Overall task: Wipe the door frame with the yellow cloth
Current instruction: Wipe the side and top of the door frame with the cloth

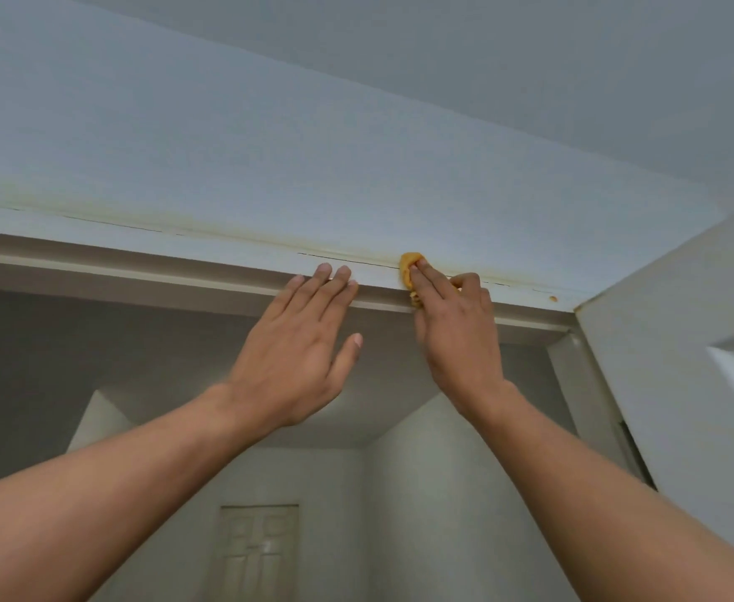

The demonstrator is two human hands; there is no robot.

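Two hands reach up to the top of one door frame [208, 258]. One yellow cloth [409, 271] is in play, bunched small and pressed against the frame's upper face just below the crack where the frame meets the wall [269, 136]. The right hand [456, 336] holds it there: two straight fingers [426, 282] lie over the cloth, the other fingers curl beside it, and a scrap of cloth shows under the hand at the frame's lower edge. The left hand [300, 345] lies just beside it, flat and released, four fingertips resting on the frame's edge, thumb spread apart and touching nothing. The hands are near each other but do not touch.

A yellowish stain runs along the crack, and one small orange spot [553, 298] sits on the frame near its right corner. Right of that corner one open door [678, 341] stands at an angle, closing off that side. To the left the frame runs long and bare to the picture's edge. Beyond the opening, one closed panelled door [260, 553] shows far off in the next room, under one ceiling [530, 58].
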